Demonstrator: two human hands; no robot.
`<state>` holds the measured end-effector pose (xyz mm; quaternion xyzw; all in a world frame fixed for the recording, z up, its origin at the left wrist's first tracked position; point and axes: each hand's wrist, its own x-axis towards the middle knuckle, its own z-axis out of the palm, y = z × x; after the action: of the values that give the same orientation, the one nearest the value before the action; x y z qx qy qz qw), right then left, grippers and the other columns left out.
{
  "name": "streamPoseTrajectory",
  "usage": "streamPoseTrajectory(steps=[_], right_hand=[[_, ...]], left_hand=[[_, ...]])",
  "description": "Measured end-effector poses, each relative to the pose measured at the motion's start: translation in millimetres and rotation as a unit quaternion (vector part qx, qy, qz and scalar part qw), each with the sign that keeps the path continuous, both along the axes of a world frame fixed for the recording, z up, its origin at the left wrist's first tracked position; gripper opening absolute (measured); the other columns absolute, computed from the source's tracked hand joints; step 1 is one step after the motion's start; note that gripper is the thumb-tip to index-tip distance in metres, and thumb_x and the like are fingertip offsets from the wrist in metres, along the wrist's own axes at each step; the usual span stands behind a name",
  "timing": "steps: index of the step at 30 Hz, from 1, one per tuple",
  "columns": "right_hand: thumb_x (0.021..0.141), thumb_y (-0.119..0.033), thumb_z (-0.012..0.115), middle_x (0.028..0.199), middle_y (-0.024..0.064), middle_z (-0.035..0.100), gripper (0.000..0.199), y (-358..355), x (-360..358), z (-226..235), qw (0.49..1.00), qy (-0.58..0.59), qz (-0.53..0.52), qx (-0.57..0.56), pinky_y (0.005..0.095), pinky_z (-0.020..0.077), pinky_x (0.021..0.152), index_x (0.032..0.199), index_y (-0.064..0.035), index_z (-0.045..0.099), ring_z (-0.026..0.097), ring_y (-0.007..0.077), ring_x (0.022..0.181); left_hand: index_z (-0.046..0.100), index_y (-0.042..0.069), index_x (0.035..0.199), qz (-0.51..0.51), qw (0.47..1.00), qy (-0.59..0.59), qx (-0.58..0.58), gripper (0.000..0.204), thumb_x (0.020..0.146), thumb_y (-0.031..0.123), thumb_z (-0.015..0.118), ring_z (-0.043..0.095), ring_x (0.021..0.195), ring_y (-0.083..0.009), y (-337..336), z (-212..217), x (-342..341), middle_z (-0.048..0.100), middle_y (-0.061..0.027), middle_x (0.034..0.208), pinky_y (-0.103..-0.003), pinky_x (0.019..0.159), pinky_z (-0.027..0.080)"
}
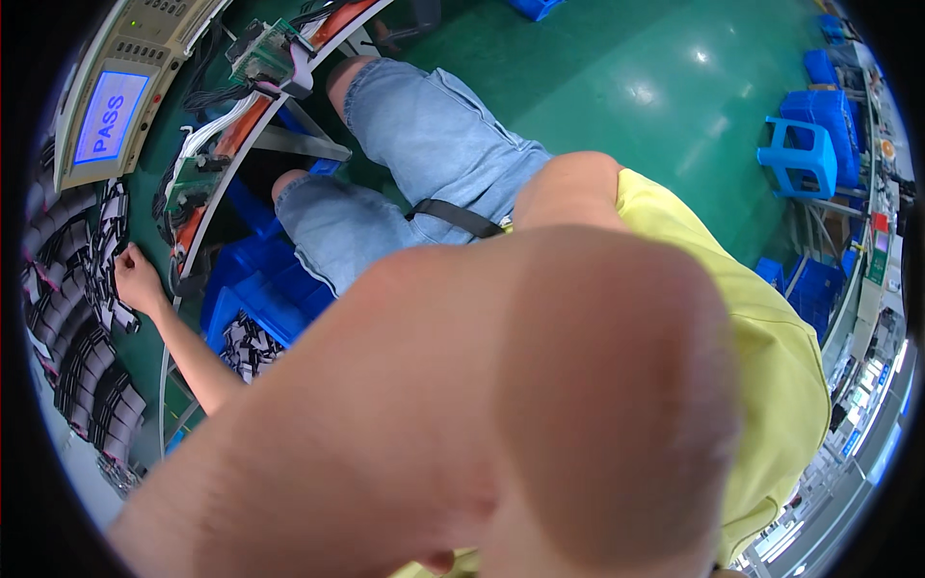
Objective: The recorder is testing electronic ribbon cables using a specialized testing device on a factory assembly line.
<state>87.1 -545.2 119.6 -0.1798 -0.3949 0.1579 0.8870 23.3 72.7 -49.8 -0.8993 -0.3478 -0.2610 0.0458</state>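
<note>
On the far left, my left hand rests at a workbench, its fingers curled together against a heap of small black-and-grey pieces. What the fingers hold is too small to make out. Filling the lower middle, very close and out of focus, is what appears to be my right hand, with its arm; its fingers are blurred. That blurred shape hides part of my left arm. A beige test instrument with a lit blue-and-white screen stands beyond my left hand. Rows of grey-and-black strip-like parts lie beside the heap.
Green circuit boards with cables line the bench edge. Below it, a blue bin stands near more black-and-grey pieces. My legs in denim shorts are beside the bench. A blue stool and blue crates stand at right.
</note>
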Motion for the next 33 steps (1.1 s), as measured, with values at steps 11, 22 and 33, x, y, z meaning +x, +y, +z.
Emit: streamPoseTrajectory(steps=[11, 22, 33], right_hand=[[0.095, 0.000, 0.061, 0.080, 0.0120, 0.063, 0.025, 26.5, 2.7, 5.6, 0.994, -0.029, 0.084, 0.062, 0.0344, 0.0542, 0.053, 0.073, -0.0064, 0.051, 0.059, 0.0269, 0.061], [0.091, 0.003, 0.062, 0.084, 0.0108, 0.067, 0.032, 45.2, 34.1, 21.6, 0.973, -0.167, 0.107, 0.115, 0.0327, 0.0506, 0.049, 0.065, -0.0081, 0.048, 0.061, 0.0280, 0.065], [0.098, 0.001, 0.054, 0.100, 0.0147, 0.065, 0.038, 54.3, 51.6, 11.1, 0.946, -0.284, -0.037, 0.151, 0.0336, 0.0611, 0.064, 0.063, -0.0073, 0.044, 0.061, 0.0278, 0.084]], left_hand=[[0.079, 0.008, 0.098, 0.013, 0.997, -0.016, 0.074, 0.034, 0.097, 0.040, 0.068, 0.074, 0.081, -0.0325, 4.4, 37.0, -26.4, 0.077, -0.0122, 0.087, -0.044, 0.074, 0.056], [0.076, 0.008, 0.097, 0.017, 0.999, -0.030, 0.034, 0.033, 0.099, 0.040, 0.067, 0.072, 0.086, -0.0336, -16.6, 31.0, -21.4, 0.074, -0.0123, 0.094, -0.045, 0.077, 0.055], [0.074, 0.005, 0.099, 0.023, 0.998, -0.061, 0.009, 0.030, 0.101, 0.033, 0.065, 0.070, 0.086, -0.0370, -34.3, 43.2, -21.9, 0.073, -0.0155, 0.097, -0.047, 0.077, 0.054]])
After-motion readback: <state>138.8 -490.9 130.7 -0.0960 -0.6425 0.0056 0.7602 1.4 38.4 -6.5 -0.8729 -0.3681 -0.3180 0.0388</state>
